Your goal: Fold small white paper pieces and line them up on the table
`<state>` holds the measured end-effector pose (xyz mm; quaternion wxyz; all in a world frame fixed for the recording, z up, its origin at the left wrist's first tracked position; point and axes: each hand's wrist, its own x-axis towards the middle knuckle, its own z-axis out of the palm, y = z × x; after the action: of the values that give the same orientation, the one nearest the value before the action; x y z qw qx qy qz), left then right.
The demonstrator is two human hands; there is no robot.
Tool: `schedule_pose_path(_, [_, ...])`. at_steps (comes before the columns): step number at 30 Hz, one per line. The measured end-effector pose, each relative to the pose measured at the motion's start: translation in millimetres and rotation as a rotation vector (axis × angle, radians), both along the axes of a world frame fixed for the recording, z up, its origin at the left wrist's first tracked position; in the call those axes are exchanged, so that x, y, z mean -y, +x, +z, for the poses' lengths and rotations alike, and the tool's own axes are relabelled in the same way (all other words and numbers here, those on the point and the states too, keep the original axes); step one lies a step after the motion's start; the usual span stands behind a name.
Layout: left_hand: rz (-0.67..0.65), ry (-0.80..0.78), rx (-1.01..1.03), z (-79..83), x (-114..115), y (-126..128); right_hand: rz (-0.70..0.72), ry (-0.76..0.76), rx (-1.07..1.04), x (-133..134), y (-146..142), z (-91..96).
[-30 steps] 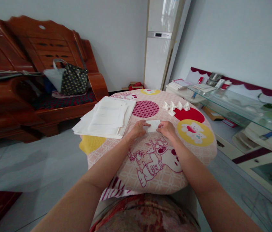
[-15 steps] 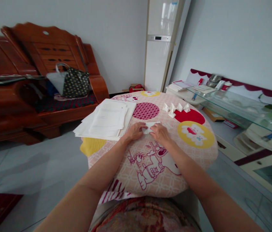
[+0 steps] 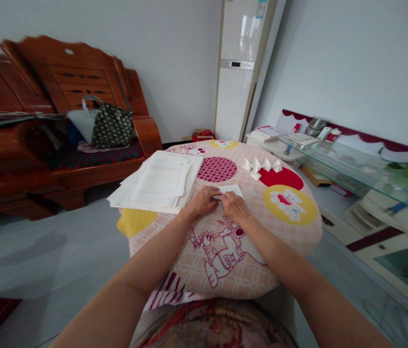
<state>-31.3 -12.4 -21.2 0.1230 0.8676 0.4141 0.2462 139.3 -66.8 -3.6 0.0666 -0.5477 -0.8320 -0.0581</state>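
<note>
A small folded piece of white paper (image 3: 233,189) lies on the patterned tablecloth (image 3: 175,251) in front of me. My left hand (image 3: 205,200) has its fingers closed on the paper's left side. From the right, my right hand (image 3: 234,207) pinches the near edge of the same paper, close beside the left fingertips. The fingers partly hide the paper, so its exact folds cannot be made out. Beyond my right hand stand several small folded white paper shapes (image 3: 256,166). A stack of white paper sheets (image 3: 162,179) rests left of my hands.
At the right is a glass-topped cabinet (image 3: 341,157) with papers and small items on it. A wooden sofa (image 3: 91,87) with a patterned bag (image 3: 112,126) on its seat stands at the left. A tall white air conditioner (image 3: 235,96) fills the corner.
My right hand has moved left across the paper, toward my left hand. More of the paper's right part now shows. The camera view has shifted slightly.
</note>
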Motion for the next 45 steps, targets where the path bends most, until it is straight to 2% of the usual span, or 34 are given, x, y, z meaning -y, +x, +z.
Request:
schedule_pose_path(5, [0.048,0.022,0.060,-8.2,-8.8,-4.7,0.011,0.084,-0.247,-6.0,15.5,-1.4])
schedule_pose_path(10, [-0.007,-0.022,0.075,-2.3,-10.5,-8.7,-0.020,0.026,-0.613,-11.0,36.3,3.0])
schedule_pose_path(14, [-0.057,-0.083,0.118,11.1,4.9,-5.8,-0.058,-0.166,-0.843,-10.4,58.2,10.2])
schedule_pose_path(18, [-0.114,-0.167,0.102,24.2,22.0,0.4,-0.014,-0.363,-0.968,-11.4,77.9,11.4])
schedule_pose_path(22, [-0.101,-0.307,0.135,28.6,24.7,5.7,-0.015,-0.502,-1.107,-12.5,82.7,9.4])
schedule_pose_path(25, [-0.012,-0.403,0.147,27.4,19.7,7.3,-0.133,-0.533,-1.115,-11.0,76.3,10.9])
schedule_pose_path(34, [0.227,-0.613,0.286,23.3,15.7,11.9,-0.476,-0.475,-1.068,-10.4,54.9,11.6])
schedule_pose_path(37, [0.279,-0.570,0.237,23.2,17.5,14.6,-0.535,-0.447,-1.069,-13.0,51.6,8.4])
schedule_pose_path(41, [0.340,-0.465,0.155,25.0,21.3,18.3,-0.542,-0.391,-1.025,-12.8,48.9,8.8])
schedule_pose_path(45, [0.381,-0.433,0.123,27.7,24.8,21.8,-0.581,-0.420,-1.028,-8.3,46.1,14.7])
